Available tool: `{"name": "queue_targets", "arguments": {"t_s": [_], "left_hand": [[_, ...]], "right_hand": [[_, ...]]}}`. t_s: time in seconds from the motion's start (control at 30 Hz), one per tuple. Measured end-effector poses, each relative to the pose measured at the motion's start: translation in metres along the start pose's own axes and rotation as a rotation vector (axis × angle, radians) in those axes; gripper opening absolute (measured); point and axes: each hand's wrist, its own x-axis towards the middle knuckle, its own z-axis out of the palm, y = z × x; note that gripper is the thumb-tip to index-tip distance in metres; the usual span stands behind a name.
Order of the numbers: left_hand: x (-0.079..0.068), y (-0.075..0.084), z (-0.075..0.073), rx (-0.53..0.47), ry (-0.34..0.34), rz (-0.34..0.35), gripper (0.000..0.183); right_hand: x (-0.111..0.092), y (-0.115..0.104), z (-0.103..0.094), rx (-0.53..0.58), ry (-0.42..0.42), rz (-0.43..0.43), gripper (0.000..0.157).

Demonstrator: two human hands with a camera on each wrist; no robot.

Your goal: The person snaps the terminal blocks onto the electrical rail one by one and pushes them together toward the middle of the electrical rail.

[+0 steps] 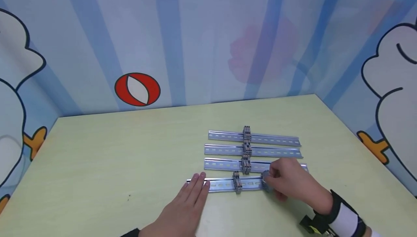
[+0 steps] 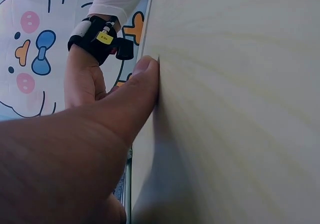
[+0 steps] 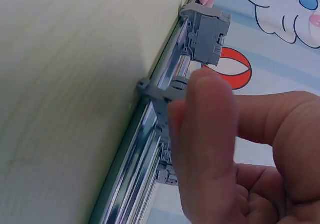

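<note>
A slotted metal DIN rail point(image 1: 221, 185) lies nearest to me on the table. Flat over its left end rests my left hand point(image 1: 184, 208), fingers straight. Near the rail's right part, my right hand point(image 1: 293, 181) pinches a grey terminal block point(image 3: 160, 104) between thumb and fingers. One foot of that block touches or nearly touches the rail's edge in the right wrist view; its full seating is hidden by the fingers. Farther left, a grey terminal block piece point(image 1: 237, 182) stands upright on the same rail. The left wrist view shows mainly the left thumb point(image 2: 135, 94) against the tabletop.
Behind the nearest rail lie three more, a far rail point(image 1: 224, 135), a middle rail point(image 1: 224, 149) and a closer rail point(image 1: 223, 164), roughly parallel. Each carries grey terminal blocks point(image 1: 247, 134) near its middle. A printed cloth wall point(image 1: 208, 49) bounds the table point(image 1: 97, 157).
</note>
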Motion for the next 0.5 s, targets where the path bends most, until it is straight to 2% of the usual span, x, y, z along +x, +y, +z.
{"name": "queue_targets", "arguments": {"t_s": [0.13, 0.23, 0.5], "left_hand": [[0.000, 0.000, 0.000, -0.002, 0.000, 0.012, 0.115], [0.002, 0.000, -0.002, -0.015, -0.005, 0.019, 0.118], [0.002, 0.001, -0.008, -0.044, -0.094, 0.002, 0.120]], "right_hand": [[0.005, -0.004, 0.002, -0.003, -0.007, 0.023, 0.032], [0.007, -0.004, 0.000, 0.042, -0.038, 0.045, 0.031], [0.014, -0.004, -0.005, 0.134, -0.141, 0.069, 0.038]]}}
